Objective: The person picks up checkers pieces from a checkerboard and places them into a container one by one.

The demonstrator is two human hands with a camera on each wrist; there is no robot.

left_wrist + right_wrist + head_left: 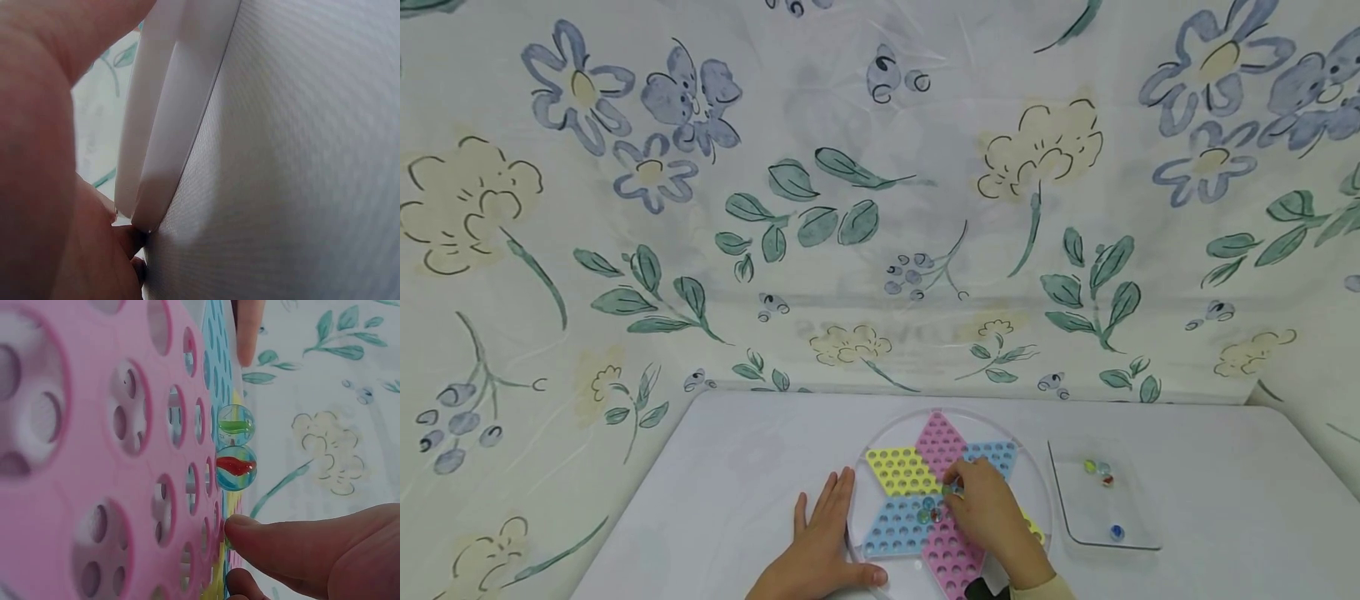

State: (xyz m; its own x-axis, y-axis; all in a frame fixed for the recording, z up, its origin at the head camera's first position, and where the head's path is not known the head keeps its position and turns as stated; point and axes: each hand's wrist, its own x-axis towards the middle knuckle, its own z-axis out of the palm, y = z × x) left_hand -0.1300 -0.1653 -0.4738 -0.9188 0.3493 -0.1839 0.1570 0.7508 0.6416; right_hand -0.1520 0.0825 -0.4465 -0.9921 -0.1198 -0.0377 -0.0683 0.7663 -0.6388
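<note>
A round white game board [1036,467] carries a star of pink, yellow and blue sections with holes. My right hand [992,508] pinches a green marble [947,490] between thumb and fingertips, right at the star's middle. Just left of it, several glass marbles sit close together; the right wrist view has one with a green swirl [235,425] and one with a red swirl [236,467]. Along the board's left edge rests my left hand [820,542], fingers straight and thumb spread. From the left wrist, the thick board rim [169,112] shows beside the thumb.
Right of the board lies a shallow clear tray [1078,521]. It holds several marbles, including a blue one [1117,532] near its front edge. Both stand on a white table [715,467]. Behind the table hangs a flower-print cloth [850,275].
</note>
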